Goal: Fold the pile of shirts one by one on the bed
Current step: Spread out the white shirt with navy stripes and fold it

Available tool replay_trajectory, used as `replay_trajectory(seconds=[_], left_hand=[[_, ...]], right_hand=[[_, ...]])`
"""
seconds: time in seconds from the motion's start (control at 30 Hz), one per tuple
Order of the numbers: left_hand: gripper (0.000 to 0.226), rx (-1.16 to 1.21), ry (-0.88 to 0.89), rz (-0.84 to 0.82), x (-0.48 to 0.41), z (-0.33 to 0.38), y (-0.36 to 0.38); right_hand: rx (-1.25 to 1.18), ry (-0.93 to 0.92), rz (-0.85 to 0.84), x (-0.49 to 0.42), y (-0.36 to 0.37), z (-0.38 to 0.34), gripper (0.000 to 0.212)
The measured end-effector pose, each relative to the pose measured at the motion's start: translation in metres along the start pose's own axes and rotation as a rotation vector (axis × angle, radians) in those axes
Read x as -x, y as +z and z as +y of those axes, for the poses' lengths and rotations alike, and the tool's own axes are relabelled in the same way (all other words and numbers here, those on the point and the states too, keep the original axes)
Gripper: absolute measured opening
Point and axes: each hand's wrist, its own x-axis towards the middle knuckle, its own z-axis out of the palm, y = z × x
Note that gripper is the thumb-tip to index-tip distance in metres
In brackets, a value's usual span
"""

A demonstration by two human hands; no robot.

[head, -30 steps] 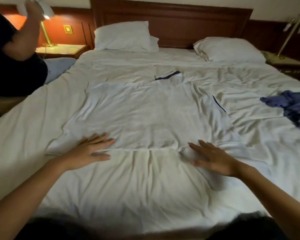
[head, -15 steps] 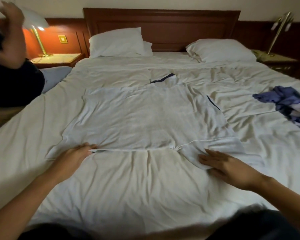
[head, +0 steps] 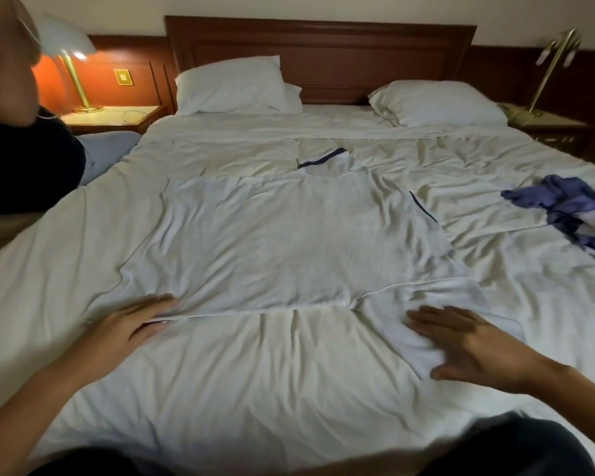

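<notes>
While the white navy-trimmed cloth shirt (head: 289,242) lies flat, left hand (head: 131,324) at 8 o'clock pinching its hem, right hand (head: 474,348) at 4 o'clock spread flat on it.

Left grip (head: 131,324) went from flat to pinching shirt (head: 289,242) hem; right grip (head: 478,345) slid back rightward.

a hotel-like bedroom: wide bed (head: 289,389), wooden headboard (head: 320,53), matching brass lamps (head: 73,80).
</notes>
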Motion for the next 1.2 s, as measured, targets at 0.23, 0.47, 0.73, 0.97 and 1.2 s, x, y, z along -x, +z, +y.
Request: replay_trajectory(seconds=[0.23, 0.47, 0.73, 0.97, 1.2], left_hand=[[0.048, 0.013, -0.026, -0.007, 0.000, -0.005, 0.007], [0.044, 0.035, -0.083, -0.023, 0.001, 0.000, 0.008], [0.023, 0.015, -0.161, 0.197, 0.008, 0.002, -0.006], [0.020, -0.032, -0.184, 0.400, -0.090, -0.007, -0.037], [0.013, -0.110, -0.261, 0.263, -0.228, -0.057, -0.045]], right_hand=[[-0.051, -0.035, 0.221, 0.000, 0.014, 0.007, 0.043], [-0.051, -0.023, 0.195, 0.005, 0.025, 0.008, 0.044], [-0.264, 0.163, 0.278, -0.005, -0.025, 0.001, 0.014], [-0.077, 0.271, 0.249, -0.105, -0.087, 0.087, 0.042], [0.214, 0.393, 0.187, -0.278, -0.100, 0.172, 0.050]])
